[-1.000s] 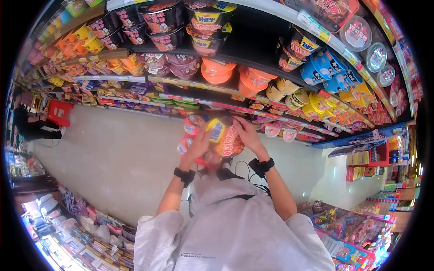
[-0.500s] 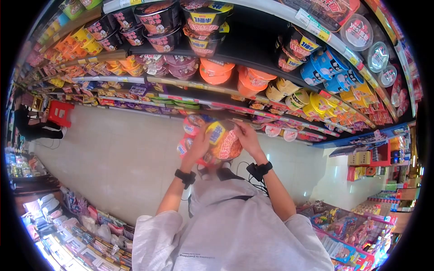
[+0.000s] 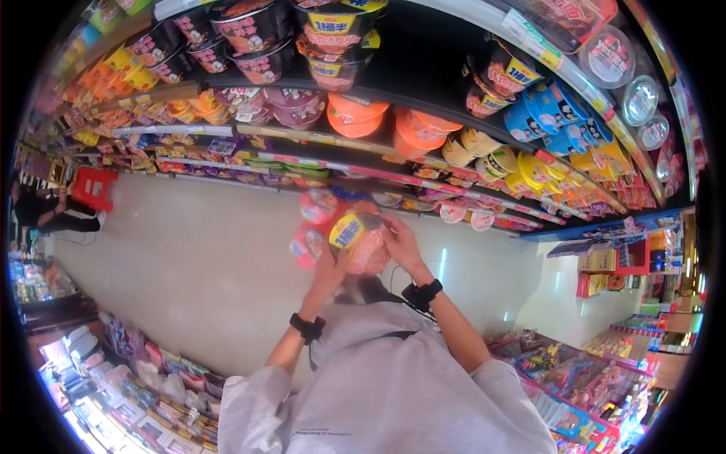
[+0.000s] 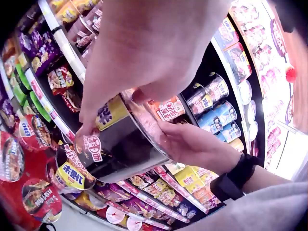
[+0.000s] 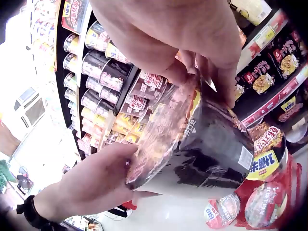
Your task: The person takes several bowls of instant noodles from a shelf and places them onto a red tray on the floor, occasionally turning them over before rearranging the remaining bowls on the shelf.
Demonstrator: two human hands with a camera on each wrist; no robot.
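Note:
A black instant noodle bowl [image 3: 361, 246] with a yellow label and a pictured lid is held between both hands in front of the body. My left hand [image 3: 327, 271] grips its near-left side; in the right wrist view that left hand [image 5: 94, 175] has its thumb over the lid's edge. My right hand [image 3: 402, 244] holds the opposite side, its fingertips bent at the rim in the right wrist view. Shiny, wrinkled clear film [image 5: 161, 127] covers the lid. The bowl is tilted, its black side [image 4: 127, 151] facing the left wrist camera.
Below the hands, a red stool [image 4: 36, 168] bears several noodle bowls, one a matching black bowl [image 4: 72, 175]. Ahead, curved shelves [image 3: 302, 144] carry stacked noodle cups and bowls. A person [image 3: 53, 212] is at the far left near another red stool [image 3: 94, 189]. Goods displays [image 3: 582, 378] stand behind.
Both hands and the bowl have shifted a little to the left and down in the head view. The right fingers stay at the rim, and more of the bowls on the stool shows.

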